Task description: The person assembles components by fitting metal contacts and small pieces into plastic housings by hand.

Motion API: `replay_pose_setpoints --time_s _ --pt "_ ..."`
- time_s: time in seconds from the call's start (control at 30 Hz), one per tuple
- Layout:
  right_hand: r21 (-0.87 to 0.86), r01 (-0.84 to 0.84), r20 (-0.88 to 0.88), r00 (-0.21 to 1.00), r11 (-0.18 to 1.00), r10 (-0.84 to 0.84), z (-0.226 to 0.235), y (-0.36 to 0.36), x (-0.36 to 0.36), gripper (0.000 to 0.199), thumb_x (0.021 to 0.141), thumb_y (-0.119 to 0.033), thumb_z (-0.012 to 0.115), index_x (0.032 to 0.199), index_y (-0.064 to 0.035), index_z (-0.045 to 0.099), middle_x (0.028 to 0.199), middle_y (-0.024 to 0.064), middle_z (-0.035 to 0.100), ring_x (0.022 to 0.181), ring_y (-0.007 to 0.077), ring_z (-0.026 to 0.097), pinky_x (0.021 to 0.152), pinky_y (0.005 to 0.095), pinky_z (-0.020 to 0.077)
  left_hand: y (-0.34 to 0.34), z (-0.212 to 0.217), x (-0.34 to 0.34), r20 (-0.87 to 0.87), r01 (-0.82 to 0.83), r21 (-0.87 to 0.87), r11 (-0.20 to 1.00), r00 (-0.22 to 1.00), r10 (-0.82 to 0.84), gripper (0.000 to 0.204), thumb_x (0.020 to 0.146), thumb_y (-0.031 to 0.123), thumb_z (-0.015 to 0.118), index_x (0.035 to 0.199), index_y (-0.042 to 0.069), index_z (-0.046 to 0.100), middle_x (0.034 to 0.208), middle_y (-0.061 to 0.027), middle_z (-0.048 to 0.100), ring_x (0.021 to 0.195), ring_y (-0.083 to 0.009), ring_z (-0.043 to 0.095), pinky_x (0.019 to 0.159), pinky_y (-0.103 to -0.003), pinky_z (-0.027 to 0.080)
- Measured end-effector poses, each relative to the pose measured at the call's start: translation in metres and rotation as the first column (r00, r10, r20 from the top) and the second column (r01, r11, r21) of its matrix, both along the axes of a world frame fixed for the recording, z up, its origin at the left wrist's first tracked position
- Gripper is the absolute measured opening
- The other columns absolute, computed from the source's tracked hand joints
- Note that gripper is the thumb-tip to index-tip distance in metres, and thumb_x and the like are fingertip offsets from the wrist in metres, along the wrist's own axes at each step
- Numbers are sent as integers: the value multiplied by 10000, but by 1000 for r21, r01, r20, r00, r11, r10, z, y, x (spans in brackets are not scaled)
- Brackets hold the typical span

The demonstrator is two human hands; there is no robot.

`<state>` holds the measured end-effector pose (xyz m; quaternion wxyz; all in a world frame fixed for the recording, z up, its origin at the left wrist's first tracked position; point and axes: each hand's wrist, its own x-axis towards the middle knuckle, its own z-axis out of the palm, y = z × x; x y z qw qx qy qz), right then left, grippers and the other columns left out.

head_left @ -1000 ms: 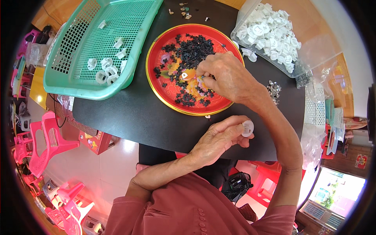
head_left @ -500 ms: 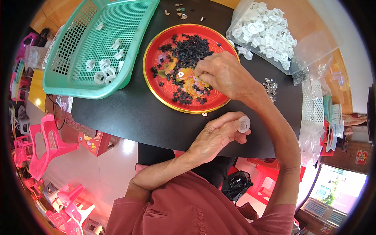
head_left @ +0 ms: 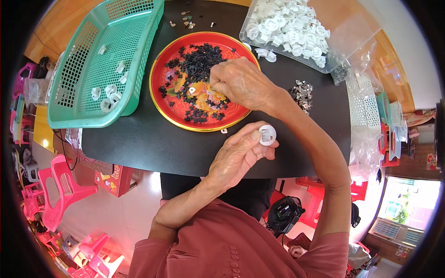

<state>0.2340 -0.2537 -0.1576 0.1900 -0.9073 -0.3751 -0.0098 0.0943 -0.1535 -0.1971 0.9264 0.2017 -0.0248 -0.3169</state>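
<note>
Between thumb and fingers, my left hand [head_left: 236,155] grips a round white plastic part [head_left: 267,135], its slotted face turned up, just off the near edge of a red tray [head_left: 160,104]. My right hand [head_left: 243,83] hovers over the tray's right side, fingers curled in and pinched. Whatever the fingertips hold, if anything, is hidden by the hand. Small black plastic pieces [head_left: 199,62] lie heaped on the flower-patterned tray, with smaller clusters towards its near side. One small white piece [head_left: 192,90] rests among them.
At left stands a green mesh basket [head_left: 88,121] with several white parts inside. A clear bin [head_left: 320,67] heaped with white parts is at the far right. Small metal pieces [head_left: 302,96] lie in a pile beside my right forearm; a few more [head_left: 187,18] sit beyond the tray.
The whole view has shifted, so the table things appear further left. My left hand still holds the white part, its face now tilted more upward. My right hand stays curled over the tray.
</note>
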Motion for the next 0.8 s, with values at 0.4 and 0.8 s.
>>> replay_pose_setpoints --time_s 0.4,0.8 --pt "205 152 -181 977 967 -115 19 -36 -12 97 793 -95 647 815 -3 621 652 101 583 574 206 573 563 316 461 -2 0 1 -5 -8 -50 999 1000 8 348 1002 223 454 1252 -19 456 1023 -153 608 882 -201 594 825 -330 478" --pt "133 -112 -19 993 985 115 13 -10 -10 71 752 -73 655 814 -43 673 721 82 601 714 262 572 655 370 456 1 4 0 -21 21 -16 1000 1000 -21 384 988 223 481 1276 -29 452 1058 -149 592 904 -214 597 829 -340 482"
